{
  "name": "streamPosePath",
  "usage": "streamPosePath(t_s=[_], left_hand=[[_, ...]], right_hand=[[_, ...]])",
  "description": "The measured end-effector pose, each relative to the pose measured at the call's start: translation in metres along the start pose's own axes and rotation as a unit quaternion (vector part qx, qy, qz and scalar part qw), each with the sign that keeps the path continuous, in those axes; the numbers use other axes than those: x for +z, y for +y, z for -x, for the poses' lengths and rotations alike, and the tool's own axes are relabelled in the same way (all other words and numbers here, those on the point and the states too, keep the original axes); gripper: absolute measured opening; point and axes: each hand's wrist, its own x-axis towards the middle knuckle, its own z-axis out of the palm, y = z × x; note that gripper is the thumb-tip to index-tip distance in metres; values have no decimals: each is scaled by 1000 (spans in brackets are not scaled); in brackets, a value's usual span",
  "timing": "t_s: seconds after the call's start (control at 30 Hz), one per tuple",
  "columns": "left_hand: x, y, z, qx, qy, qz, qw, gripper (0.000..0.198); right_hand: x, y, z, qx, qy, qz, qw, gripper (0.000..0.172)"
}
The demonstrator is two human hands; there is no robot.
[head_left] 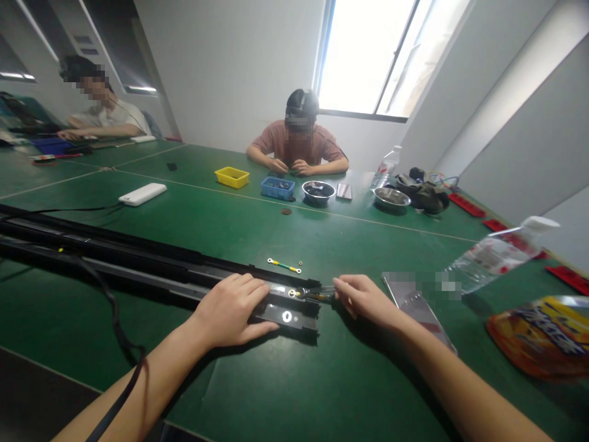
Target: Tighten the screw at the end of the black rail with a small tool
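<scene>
A long black metal rail (271, 312) lies across the green table, its end to the right of my left hand (232, 310). That hand is closed over the rail, fingers on top and thumb along the near side. My right hand (361, 298) pinches a small pliers-like tool (317, 293) just past the rail's end. The tool's dark head reaches a ring terminal (293, 293) inside the channel; its exact kind is hard to make out. A green-yellow wire with ring terminals (284, 266) lies just beyond the rail, with a small brass-coloured nut (300, 263) beside it.
Right of my right hand lie a phone (421, 307), a plastic bottle (499, 255) and a yellow-orange packet (543, 337). Farther off are a yellow bin (232, 177), a blue bin (278, 188), metal bowls (318, 192) and a white power bank (142, 194). Two people sit across the table.
</scene>
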Motion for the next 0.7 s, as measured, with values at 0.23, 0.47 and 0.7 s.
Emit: streamPosePath(t_s=[0.23,0.47,0.7], left_hand=[[1,-1,1,0,0,1,1000,56],[1,0,0,2,12,3,1000,53],[0,1,0,-1,3,2,1000,53]], right_hand=[[13,3,-1,-14,32,-37,999,52],[15,-2,-1,0,17,-5,1000,51],[8,-9,7,35,-91,88,991,49]])
